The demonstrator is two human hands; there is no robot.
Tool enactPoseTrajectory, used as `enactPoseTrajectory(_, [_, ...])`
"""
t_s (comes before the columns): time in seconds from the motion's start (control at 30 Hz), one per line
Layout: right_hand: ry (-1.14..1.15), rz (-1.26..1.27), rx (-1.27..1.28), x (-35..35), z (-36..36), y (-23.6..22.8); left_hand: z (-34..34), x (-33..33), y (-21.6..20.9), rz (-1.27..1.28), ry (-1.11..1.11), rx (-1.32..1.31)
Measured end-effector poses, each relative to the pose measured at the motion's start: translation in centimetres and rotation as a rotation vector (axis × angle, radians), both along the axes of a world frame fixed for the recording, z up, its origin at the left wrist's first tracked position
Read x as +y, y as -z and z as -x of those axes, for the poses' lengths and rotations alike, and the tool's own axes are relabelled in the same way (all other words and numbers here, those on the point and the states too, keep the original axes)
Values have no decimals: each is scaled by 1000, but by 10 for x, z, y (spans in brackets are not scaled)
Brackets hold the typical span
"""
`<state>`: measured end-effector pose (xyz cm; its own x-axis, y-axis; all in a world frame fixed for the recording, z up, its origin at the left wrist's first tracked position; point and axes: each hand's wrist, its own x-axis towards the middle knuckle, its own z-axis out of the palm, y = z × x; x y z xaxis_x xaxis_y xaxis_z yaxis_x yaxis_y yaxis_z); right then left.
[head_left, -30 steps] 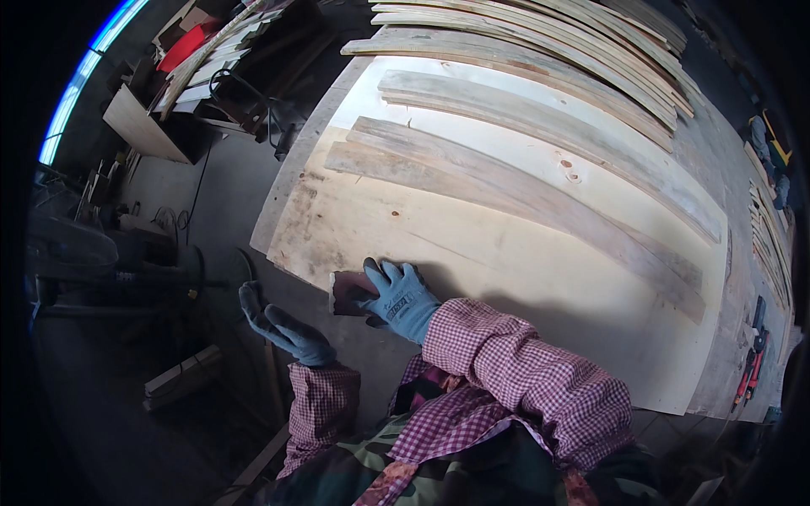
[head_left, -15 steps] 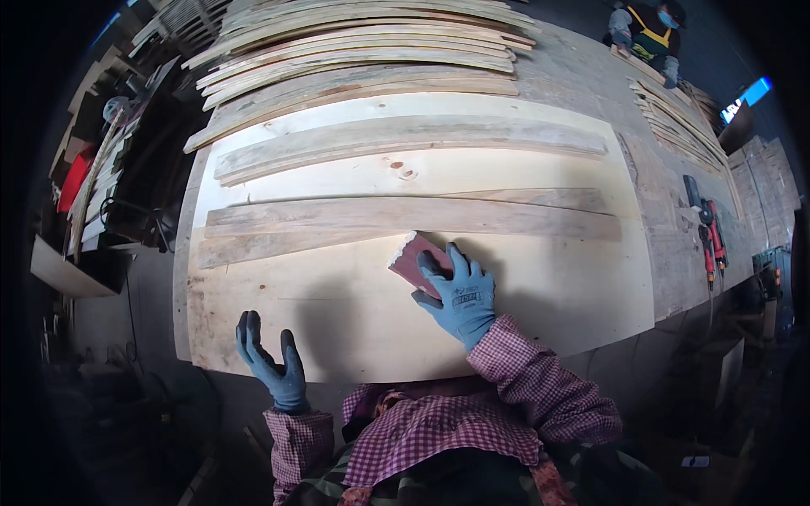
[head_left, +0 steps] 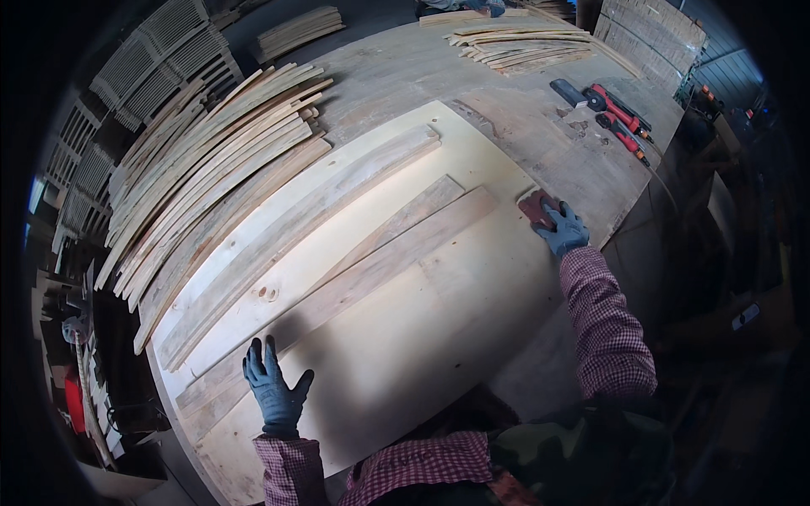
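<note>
A large pale wooden panel (head_left: 422, 304) lies on the workbench, with long grey weathered boards (head_left: 371, 270) across it. My left hand (head_left: 274, 390), in a blue glove, rests flat with fingers spread on the panel's near left part. My right hand (head_left: 561, 229), also gloved in blue, presses a reddish-brown sanding block (head_left: 535, 207) against the panel's right end. Both sleeves are red-and-white checked.
A stack of long curved wooden strips (head_left: 211, 169) lies along the panel's far left side. More strips (head_left: 519, 46) sit at the far end of the bench. Red and black power tools (head_left: 612, 110) lie at the far right. Slatted racks (head_left: 169, 59) stand at upper left.
My right hand has slid the sanding block from the panel's left end, across its middle, to its right end. My left hand stays flat on the panel. My view has swung.
</note>
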<state>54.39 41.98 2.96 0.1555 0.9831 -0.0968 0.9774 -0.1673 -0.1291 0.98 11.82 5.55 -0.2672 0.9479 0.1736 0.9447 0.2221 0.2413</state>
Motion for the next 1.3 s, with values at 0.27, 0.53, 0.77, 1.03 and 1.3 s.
enactPoseTrajectory(0.27, [-766,-279,32,-125,19,9,36,48,27,299,12,178])
enactPoseTrajectory(0.53, [-239,-131,-6,-60,-49,32,46,92,7,460,36,95])
enactPoseTrajectory(0.77, [-537,-185,-47,-93,24,8,29,64,1,350,-42,135])
enactPoseTrajectory(1.03, [-524,-482,119,-142,56,32,31,56,14,309,-102,144])
enactPoseTrajectory(1.3, [-528,-510,97,-140,61,39,41,44,25,133,-127,66])
